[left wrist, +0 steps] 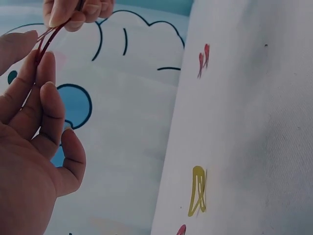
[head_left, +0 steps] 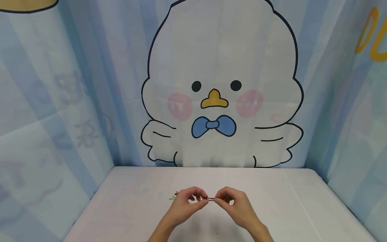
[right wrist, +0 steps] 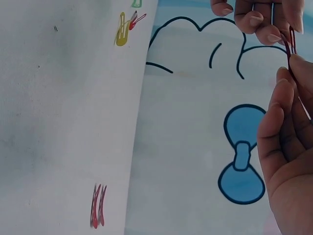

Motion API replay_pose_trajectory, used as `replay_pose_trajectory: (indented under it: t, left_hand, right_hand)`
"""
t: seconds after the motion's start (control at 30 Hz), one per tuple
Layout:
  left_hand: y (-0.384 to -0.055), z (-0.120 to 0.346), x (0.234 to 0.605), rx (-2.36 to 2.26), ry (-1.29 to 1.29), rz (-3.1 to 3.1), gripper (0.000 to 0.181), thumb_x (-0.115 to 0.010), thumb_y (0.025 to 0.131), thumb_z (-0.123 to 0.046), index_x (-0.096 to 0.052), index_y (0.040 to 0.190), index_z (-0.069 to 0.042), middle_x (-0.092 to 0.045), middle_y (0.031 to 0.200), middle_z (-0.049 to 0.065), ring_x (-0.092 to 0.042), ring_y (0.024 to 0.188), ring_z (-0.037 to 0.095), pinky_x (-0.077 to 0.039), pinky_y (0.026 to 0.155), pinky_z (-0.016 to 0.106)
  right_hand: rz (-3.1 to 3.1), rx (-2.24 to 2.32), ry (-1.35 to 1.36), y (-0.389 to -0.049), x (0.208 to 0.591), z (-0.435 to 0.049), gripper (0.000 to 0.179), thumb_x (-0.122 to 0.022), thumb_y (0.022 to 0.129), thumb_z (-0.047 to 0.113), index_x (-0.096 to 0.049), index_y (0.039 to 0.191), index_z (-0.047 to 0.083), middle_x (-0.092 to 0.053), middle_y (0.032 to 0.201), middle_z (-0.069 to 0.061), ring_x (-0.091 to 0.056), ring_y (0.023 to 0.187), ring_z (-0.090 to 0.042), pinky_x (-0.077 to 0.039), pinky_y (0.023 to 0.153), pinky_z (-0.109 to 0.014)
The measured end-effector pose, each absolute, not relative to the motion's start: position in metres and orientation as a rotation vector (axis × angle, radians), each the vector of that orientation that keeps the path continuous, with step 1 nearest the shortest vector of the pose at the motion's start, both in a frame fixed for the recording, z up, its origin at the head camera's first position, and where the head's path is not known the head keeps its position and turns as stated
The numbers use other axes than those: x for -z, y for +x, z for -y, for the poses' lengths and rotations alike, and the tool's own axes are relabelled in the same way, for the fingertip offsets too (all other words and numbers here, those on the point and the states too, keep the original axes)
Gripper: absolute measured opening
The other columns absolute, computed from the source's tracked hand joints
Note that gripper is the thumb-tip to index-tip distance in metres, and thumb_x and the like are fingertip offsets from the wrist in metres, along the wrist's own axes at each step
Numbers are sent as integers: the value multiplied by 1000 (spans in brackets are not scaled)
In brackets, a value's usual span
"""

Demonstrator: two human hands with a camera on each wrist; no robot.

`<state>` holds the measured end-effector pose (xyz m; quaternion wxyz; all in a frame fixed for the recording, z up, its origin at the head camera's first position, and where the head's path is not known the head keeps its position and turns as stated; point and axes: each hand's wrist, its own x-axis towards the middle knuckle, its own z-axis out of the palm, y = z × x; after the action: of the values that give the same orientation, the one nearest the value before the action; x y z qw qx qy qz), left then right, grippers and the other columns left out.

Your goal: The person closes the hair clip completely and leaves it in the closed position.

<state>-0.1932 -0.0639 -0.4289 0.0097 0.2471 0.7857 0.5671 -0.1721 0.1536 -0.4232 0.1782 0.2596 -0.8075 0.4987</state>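
A dark red snap hair clip (head_left: 210, 199) is stretched between the fingertips of both hands, above the table. My left hand (head_left: 186, 205) pinches one end with thumb and fingers. At the other end, my right hand (head_left: 238, 205) pinches it the same way. In the left wrist view the red clip (left wrist: 46, 46) looks bent apart, its strips separated. The right wrist view has the clip (right wrist: 289, 49) partly covered by fingers. Beyond the left hand, a green clip (head_left: 172, 198) and a red clip (head_left: 176, 193) lie partly hidden.
Two red hair clips (right wrist: 98, 205) lie side by side on the white table (head_left: 290, 208). A yellow clip (right wrist: 122, 32), a red one (right wrist: 137, 21) and a green one (right wrist: 137, 3) form a group. A printed curtain (head_left: 220, 60) stands behind the table.
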Motion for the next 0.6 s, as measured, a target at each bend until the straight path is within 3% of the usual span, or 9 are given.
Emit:
replay_pose_trajectory:
  t: [0.33,0.6]
  left_hand:
    - [-195,60,432,-1767,785,-2553,5,-75,91,-16,-73,93,-12,-67,84,-11,-59,82,10,-41,82,39]
    - [-196,57,433,-1760,769,-2613,4,-76,89,-14,-75,91,-11,-67,80,-12,-58,79,9,-40,77,32]
  right_hand:
    - [2276,-1393,713,-175,425,-154,8,-79,88,10,-72,86,12,-67,78,11,-57,63,-5,-50,58,-27]
    - [2218,-1397,710,-174,426,-151,10,-79,85,2,-72,86,9,-67,77,9,-56,62,-5,-49,57,-27]
